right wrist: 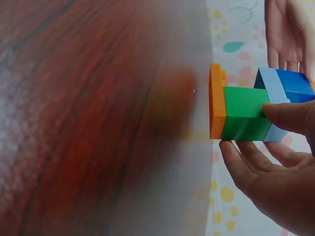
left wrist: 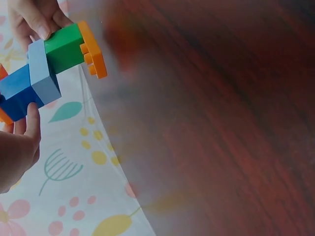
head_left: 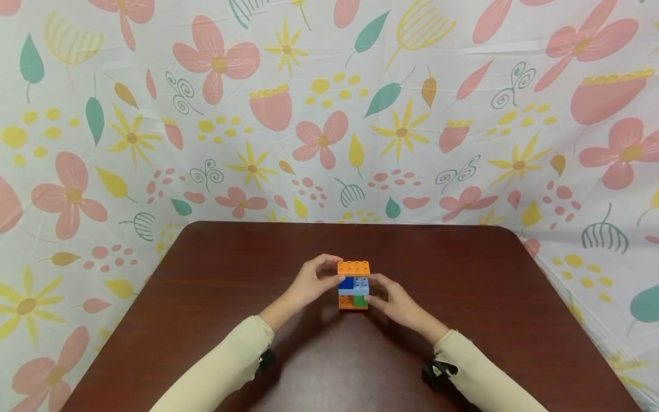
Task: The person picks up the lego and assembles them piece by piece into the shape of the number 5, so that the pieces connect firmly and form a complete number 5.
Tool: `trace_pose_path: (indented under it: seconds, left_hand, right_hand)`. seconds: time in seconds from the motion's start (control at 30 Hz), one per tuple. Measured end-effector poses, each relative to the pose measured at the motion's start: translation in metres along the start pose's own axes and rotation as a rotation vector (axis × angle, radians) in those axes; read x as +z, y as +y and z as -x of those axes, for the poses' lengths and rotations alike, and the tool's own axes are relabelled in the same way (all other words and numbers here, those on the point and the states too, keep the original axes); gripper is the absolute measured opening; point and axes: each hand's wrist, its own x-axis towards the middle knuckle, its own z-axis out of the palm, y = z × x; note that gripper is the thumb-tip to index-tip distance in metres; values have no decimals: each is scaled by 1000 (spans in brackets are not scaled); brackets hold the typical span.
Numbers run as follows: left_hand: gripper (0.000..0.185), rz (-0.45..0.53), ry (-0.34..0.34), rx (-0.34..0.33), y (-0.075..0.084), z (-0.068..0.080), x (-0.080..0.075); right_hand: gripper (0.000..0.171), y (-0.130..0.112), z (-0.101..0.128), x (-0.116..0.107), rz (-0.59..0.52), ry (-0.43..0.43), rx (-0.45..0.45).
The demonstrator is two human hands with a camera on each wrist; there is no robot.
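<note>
A small tower of building bricks (head_left: 353, 286) stands near the middle of the dark wooden desk (head_left: 463, 320), held between the two hands. It has an orange plate at the bottom, a green brick and a light blue brick above it, a dark blue brick beside these, and a wide orange plate (head_left: 353, 267) on top. The left hand (head_left: 309, 283) has its grip closed around the tower on the left side, with the fingertips at the top orange plate and the thumb near the dark blue brick. The right hand (head_left: 393, 300) grasps the tower on the right side; in the right wrist view its thumb (right wrist: 290, 115) presses on the green brick (right wrist: 243, 113) and the fingers curl below. Judging from this, the tower is already assembled in several layers, and the top plate seems seated. No loose bricks are visible on the desk, so little seems left to add.
</note>
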Motion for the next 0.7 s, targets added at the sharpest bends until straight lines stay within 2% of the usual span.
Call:
trace_pose_path:
  seconds: [0.27, 0.7]
  left_hand:
    - [38, -66, 46, 14, 2, -10, -4]
    - [39, -66, 114, -9, 5, -22, -5]
  right_hand:
    - [42, 3, -4, 1, -30, 80, -10]
    - [43, -5, -7, 0, -35, 163, 29]
